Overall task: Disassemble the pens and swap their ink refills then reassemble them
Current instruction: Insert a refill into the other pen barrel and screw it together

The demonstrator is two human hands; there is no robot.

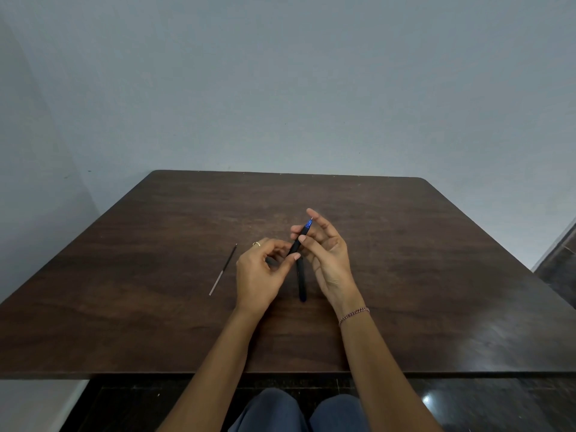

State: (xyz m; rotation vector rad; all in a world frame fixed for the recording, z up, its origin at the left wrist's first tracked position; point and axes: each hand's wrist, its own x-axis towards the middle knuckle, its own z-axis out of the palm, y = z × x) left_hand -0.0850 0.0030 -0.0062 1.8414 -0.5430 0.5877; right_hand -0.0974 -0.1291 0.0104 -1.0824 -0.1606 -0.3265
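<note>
One blue-tipped pen (300,239): left hand (258,271) fingers pinch its lower end, right hand (328,255) fingers near its tip.

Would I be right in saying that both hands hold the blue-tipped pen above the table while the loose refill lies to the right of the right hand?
Not quite. The head view shows the loose refill lying on the table to the left of the left hand, not to the right of the right hand. The rest is right: both hands hold the blue-tipped pen.
</note>
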